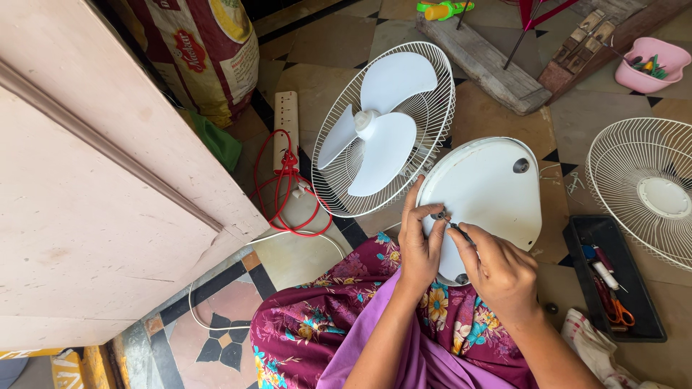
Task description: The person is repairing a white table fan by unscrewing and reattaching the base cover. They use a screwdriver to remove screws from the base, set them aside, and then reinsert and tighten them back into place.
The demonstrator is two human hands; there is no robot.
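Hands meet over the white fan base (486,191), which rests tilted on my lap with its underside up. My left hand (420,245) pinches a small dark screw (437,215) against the base; my right hand (497,270) is closed around a thin screwdriver (458,231) pointing at it. Fan blades in their grille (382,126) lie on the floor just behind. A black tool tray (613,277) sits at the right.

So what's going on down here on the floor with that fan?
A person sits on the tiled floor with a white fan base turned underside up on their lap. The left hand steadies it while the right hand works a screwdriver at a small screw. The fan head lies beside it; a loose grille and tool tray sit nearby.
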